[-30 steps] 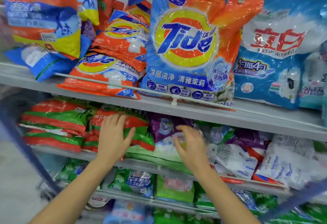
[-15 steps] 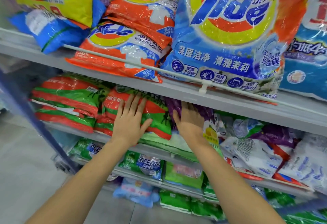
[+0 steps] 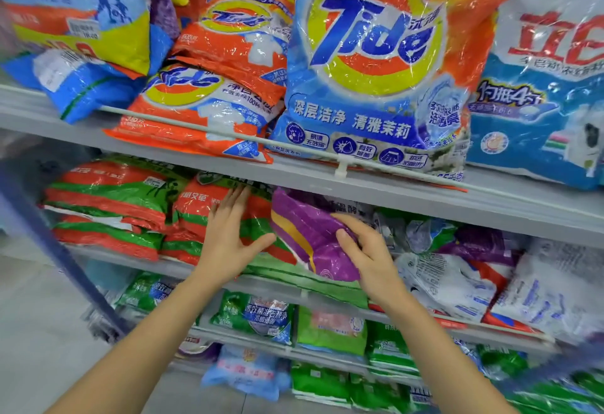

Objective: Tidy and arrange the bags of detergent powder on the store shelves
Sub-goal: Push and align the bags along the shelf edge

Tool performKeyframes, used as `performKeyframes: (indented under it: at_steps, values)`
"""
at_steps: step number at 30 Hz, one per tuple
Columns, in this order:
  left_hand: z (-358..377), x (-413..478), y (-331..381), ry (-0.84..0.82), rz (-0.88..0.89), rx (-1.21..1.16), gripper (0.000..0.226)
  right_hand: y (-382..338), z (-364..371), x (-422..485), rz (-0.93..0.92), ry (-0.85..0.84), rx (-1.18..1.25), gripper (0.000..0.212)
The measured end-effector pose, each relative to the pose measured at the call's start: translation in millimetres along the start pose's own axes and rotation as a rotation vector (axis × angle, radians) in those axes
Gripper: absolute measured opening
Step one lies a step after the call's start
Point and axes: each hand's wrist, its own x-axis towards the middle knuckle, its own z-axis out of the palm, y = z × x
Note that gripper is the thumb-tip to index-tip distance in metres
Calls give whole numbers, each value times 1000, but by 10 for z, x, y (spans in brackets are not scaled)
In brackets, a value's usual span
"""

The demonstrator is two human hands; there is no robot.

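Observation:
On the middle shelf (image 3: 490, 210) a purple bag with a yellow stripe (image 3: 307, 230) sticks out at a tilt from the row. My right hand (image 3: 369, 256) grips its right side, thumb on the front. My left hand (image 3: 228, 237) lies flat with straight fingers on a stack of red and green bags (image 3: 202, 214) just left of the purple one. More red and green bags (image 3: 108, 197) are stacked further left. White and purple bags (image 3: 457, 269) lie jumbled to the right.
The upper shelf carries a large orange and blue Tide bag (image 3: 376, 63), smaller Tide bags (image 3: 209, 93) leaning left of it, and a blue and white bag (image 3: 549, 93) at right. Green bags (image 3: 330, 328) fill the lower shelves. A dark blue post (image 3: 65, 256) slants at left.
My right hand has pulled the purple bag forward out of the shelf and now grips it. My left hand stays pressed on the red and green stack. The view has moved closer.

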Motion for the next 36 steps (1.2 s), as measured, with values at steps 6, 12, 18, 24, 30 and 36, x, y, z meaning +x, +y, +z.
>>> performKeyframes:
  at_steps: [6,12,18,24,30,36]
  values:
    - [-105,-258,567,-211,-110,-569,67,-128,-296,-356,153,-123,551,43]
    - [-234,-451,1281,-207,-68,-628,58,-154,-642,-809,325,-82,796,75]
    - [-287,-698,1959,-18,55,-352,30,-579,-1133,-1149,382,-156,365,113]
    - [-388,-946,2603,-23,72,-279,49,-1047,-1474,-1525,161,-136,-16,52]
    - [-457,-1060,3139,52,119,-162,59,-1348,-1864,-1789,35,11,-311,10]
    - [-252,-1045,3428,99,99,-101,63,-1672,-2256,-1976,-70,138,-330,17]
